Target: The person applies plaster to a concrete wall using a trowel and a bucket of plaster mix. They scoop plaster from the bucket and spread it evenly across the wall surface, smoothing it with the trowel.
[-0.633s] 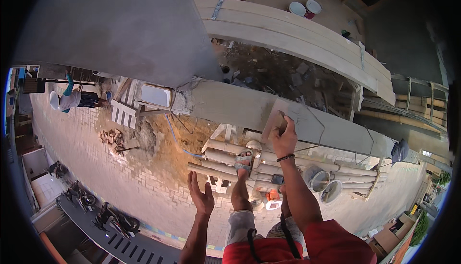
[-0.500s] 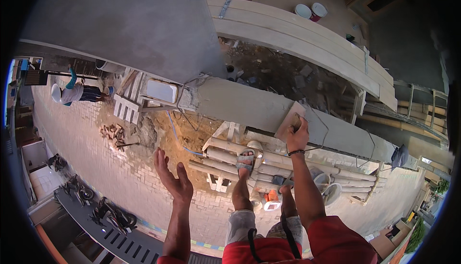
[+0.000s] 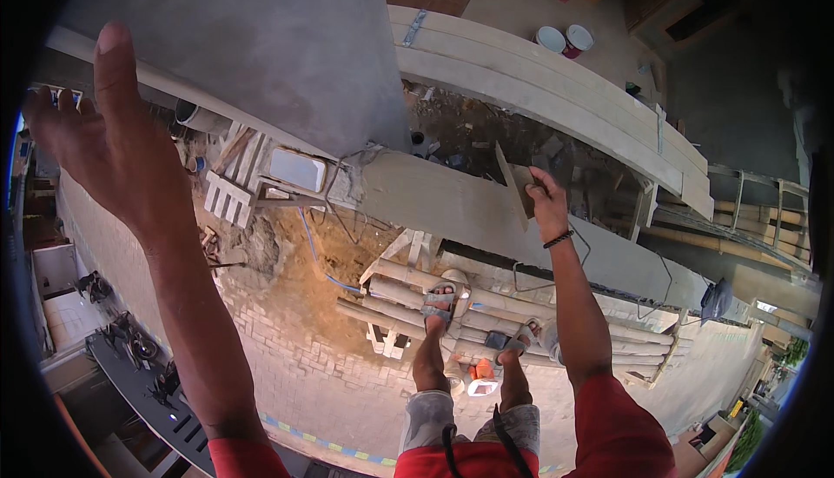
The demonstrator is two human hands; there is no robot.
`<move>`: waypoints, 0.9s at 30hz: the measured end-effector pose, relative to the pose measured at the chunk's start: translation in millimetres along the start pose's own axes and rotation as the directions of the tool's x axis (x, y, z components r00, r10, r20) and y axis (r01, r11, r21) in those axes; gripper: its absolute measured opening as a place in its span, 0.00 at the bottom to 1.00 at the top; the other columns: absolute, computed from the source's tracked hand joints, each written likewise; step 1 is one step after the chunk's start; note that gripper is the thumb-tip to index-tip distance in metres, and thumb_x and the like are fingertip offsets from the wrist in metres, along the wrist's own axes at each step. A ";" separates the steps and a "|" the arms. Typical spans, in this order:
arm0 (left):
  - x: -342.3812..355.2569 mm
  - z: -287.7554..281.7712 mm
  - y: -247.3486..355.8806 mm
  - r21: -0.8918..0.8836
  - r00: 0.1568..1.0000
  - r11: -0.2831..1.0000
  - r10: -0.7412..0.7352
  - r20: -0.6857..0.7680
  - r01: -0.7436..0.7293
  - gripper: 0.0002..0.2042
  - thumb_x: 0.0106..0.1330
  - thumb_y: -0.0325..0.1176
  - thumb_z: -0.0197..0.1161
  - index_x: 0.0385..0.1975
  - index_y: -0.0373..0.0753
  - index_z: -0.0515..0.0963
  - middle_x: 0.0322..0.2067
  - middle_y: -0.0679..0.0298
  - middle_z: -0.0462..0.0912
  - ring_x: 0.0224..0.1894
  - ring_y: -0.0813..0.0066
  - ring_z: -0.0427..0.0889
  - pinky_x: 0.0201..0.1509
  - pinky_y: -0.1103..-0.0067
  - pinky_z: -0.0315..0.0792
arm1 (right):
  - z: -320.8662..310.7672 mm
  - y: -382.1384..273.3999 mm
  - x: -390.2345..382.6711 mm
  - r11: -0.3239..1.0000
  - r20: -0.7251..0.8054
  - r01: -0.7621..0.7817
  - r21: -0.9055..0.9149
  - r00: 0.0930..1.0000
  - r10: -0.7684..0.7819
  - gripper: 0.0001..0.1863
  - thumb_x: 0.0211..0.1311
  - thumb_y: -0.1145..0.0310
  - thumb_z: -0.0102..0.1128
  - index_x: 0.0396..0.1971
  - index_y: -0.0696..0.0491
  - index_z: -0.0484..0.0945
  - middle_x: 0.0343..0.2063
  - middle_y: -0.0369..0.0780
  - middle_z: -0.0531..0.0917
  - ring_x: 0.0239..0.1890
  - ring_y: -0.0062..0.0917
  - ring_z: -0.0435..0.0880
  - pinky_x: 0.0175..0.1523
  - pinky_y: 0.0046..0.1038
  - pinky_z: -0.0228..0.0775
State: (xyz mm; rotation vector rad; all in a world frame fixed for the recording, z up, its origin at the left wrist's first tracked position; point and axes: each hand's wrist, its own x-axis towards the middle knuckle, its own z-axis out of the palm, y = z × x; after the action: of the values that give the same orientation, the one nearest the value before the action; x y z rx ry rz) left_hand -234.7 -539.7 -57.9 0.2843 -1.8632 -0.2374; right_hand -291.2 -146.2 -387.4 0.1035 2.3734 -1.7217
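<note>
My right hand [image 3: 547, 204] grips a flat plastering float [image 3: 516, 184] by its back. The float is turned on edge above the smooth grey ledge [image 3: 426, 193], near its far side; I cannot tell whether it touches. My left hand [image 3: 126, 143] is raised at the far left with its fingers apart and nothing in it. Beyond that hand is a broad grey plastered surface [image 3: 261, 43]. Bent wires [image 3: 573, 256] stick out from the ledge.
My sandalled feet stand on bamboo poles [image 3: 486, 304] of a scaffold. Long pale planks [image 3: 556, 78] run beyond the ledge, with a rubble-strewn pit [image 3: 469, 122] between. A white-topped stand [image 3: 295, 168] is at left. Two buckets [image 3: 565, 40] stand far back; motorbikes [image 3: 130, 339] are parked below.
My left hand has swung up and far to the left, covering where a co-worker was seen. My right hand has moved slightly up and tilted the float from lying against the ledge onto its edge.
</note>
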 end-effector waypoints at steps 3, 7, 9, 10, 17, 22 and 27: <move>18.7 16.2 3.2 -0.185 0.987 0.970 -0.157 0.018 0.158 0.37 0.56 0.49 0.65 0.57 0.26 0.61 0.55 0.47 0.64 0.54 0.60 0.70 0.54 0.68 0.68 | -73.0 23.1 56.7 0.971 0.083 -0.211 -0.115 0.972 0.221 0.21 0.51 0.72 0.55 0.48 0.59 0.77 0.47 0.40 0.80 0.44 0.26 0.78 0.50 0.25 0.67; 34.0 28.8 -3.5 -0.185 0.995 0.978 -0.098 0.016 0.099 0.36 0.54 0.51 0.65 0.53 0.25 0.66 0.53 0.48 0.67 0.49 0.62 0.72 0.51 0.70 0.69 | -63.3 22.2 82.8 0.892 0.237 -0.432 -0.133 0.860 0.452 0.21 0.51 0.71 0.54 0.47 0.56 0.78 0.47 0.42 0.79 0.48 0.30 0.77 0.52 0.28 0.66; 38.8 37.5 -2.7 -0.172 0.996 0.984 -0.066 -0.064 0.054 0.36 0.54 0.53 0.65 0.51 0.25 0.68 0.51 0.48 0.70 0.47 0.61 0.74 0.50 0.70 0.69 | -48.2 30.4 93.1 0.828 0.192 -0.448 -0.339 0.828 0.527 0.20 0.52 0.72 0.53 0.48 0.55 0.78 0.47 0.42 0.79 0.49 0.29 0.76 0.52 0.28 0.67; 40.5 42.8 -5.8 -0.045 0.987 0.999 -0.021 -0.160 0.014 0.35 0.54 0.53 0.65 0.50 0.25 0.69 0.50 0.48 0.70 0.47 0.61 0.73 0.50 0.70 0.69 | -47.1 39.9 101.0 0.843 0.262 -0.444 -0.304 0.812 0.522 0.21 0.51 0.71 0.53 0.48 0.54 0.78 0.48 0.42 0.79 0.50 0.31 0.75 0.53 0.29 0.66; 39.8 46.8 -25.4 0.063 0.972 0.998 -0.015 -0.233 0.031 0.34 0.55 0.55 0.63 0.48 0.25 0.72 0.53 0.46 0.62 0.51 0.59 0.69 0.52 0.68 0.70 | -11.4 10.8 94.6 0.940 0.539 -0.292 -0.179 0.770 0.342 0.21 0.50 0.69 0.54 0.47 0.54 0.79 0.47 0.42 0.78 0.50 0.32 0.75 0.55 0.30 0.67; 36.2 56.9 -13.9 0.050 0.989 0.997 -0.053 -0.140 0.061 0.34 0.57 0.45 0.66 0.52 0.23 0.60 0.50 0.46 0.62 0.42 0.61 0.76 0.46 0.70 0.77 | -31.7 12.4 50.5 0.738 0.612 -0.559 0.378 0.749 0.254 0.23 0.53 0.73 0.52 0.52 0.56 0.74 0.41 0.38 0.80 0.43 0.22 0.79 0.49 0.21 0.70; 27.1 50.8 10.3 -0.187 0.967 0.955 -0.247 -0.063 0.232 0.42 0.56 0.53 0.63 0.56 0.27 0.50 0.51 0.45 0.58 0.51 0.56 0.70 0.48 0.69 0.79 | -8.2 24.3 -108.0 0.401 0.306 -0.408 0.820 0.905 0.294 0.29 0.55 0.77 0.55 0.60 0.55 0.63 0.42 0.37 0.78 0.41 0.17 0.78 0.45 0.21 0.73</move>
State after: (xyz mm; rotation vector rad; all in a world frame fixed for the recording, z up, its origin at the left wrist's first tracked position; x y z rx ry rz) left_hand -291.8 -537.2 -45.7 0.3911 -1.7085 -0.5479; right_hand -182.5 -123.7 -385.2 0.5979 0.9979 -2.3962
